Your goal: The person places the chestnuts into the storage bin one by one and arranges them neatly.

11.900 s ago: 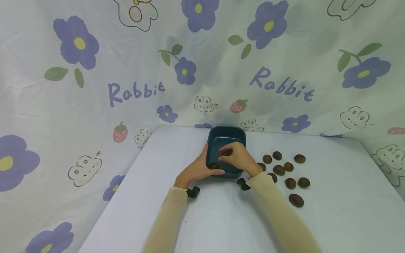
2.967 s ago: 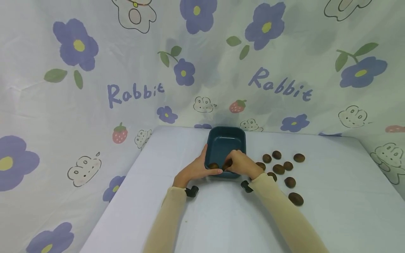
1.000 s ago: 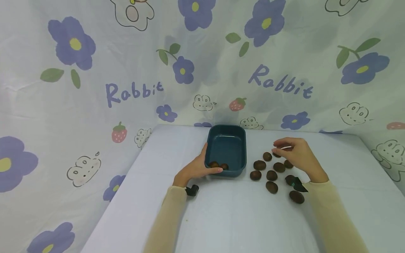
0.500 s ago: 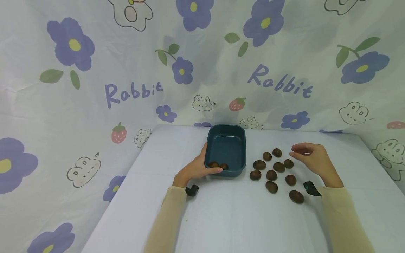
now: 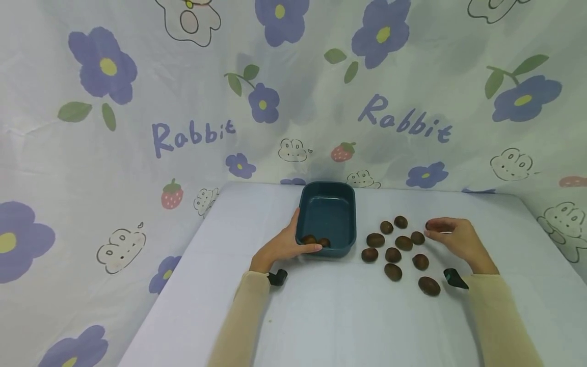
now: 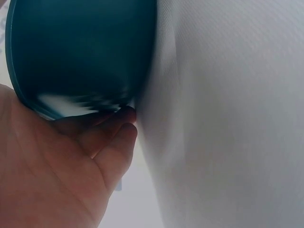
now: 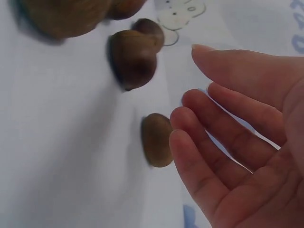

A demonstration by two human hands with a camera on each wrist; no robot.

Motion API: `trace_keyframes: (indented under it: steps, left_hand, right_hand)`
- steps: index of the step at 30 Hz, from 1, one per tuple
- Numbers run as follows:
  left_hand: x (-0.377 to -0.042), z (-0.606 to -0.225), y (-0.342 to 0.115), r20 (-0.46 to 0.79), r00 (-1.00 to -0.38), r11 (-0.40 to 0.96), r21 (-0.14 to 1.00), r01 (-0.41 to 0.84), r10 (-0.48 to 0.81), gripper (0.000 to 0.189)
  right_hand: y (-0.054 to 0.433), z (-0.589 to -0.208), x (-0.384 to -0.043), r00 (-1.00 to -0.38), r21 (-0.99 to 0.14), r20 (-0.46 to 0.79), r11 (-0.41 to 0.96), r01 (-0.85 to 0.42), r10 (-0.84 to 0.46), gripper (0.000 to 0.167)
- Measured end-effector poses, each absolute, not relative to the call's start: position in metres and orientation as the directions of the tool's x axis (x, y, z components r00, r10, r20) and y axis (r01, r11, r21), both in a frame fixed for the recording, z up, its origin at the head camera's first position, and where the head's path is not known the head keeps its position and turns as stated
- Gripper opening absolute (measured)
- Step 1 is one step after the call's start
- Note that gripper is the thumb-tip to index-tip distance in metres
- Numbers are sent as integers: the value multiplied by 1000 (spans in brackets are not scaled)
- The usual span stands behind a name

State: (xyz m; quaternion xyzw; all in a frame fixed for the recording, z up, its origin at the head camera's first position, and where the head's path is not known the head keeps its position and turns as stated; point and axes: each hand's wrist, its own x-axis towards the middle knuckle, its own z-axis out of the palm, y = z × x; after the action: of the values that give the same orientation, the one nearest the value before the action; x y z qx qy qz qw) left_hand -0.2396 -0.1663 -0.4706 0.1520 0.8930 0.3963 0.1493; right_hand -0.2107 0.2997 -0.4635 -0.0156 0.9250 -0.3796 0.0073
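In the head view my left hand (image 5: 282, 244) grips the near left corner of a dark teal rectangular box (image 5: 326, 219), thumb along its front rim and fingers at its left side. Two brown chestnuts (image 5: 309, 239) lie inside at the near end, partly behind the thumb. My right hand (image 5: 458, 238) is at the far right of the scattered chestnuts, thumb and fingers spread apart. A chestnut (image 7: 157, 140) stands beside its fingertips in the right wrist view, mostly hidden by the fingers in the head view. The left wrist view shows fingers (image 6: 116, 147) against the box wall.
Several more chestnuts (image 5: 404, 243) lie loose on the white tabletop between the box and my right hand. One larger chestnut (image 5: 429, 286) lies nearest me. A floral cloth (image 5: 293, 92) hangs behind the table. Each wrist wears a small black device (image 5: 277, 277).
A second chestnut now lies in the box beside the first. My right hand has left the box and moved right, past the scattered chestnuts, to the far right one. The left hand stays put.
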Motion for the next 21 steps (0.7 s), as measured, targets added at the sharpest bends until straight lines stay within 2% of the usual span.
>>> trace_keyframes:
  steps: [7, 21]
  left_hand:
    - [-241, -472, -166, -129, -908, 623, 765, 164, 397, 136]
    - [-243, -475, -166, -136, -908, 624, 765, 157, 396, 136]
  right_hand:
    - [299, -472, -214, -995, -710, -70, 704, 4, -65, 61]
    - [295, -477, -219, -988, -685, -89, 728, -30, -124, 59]
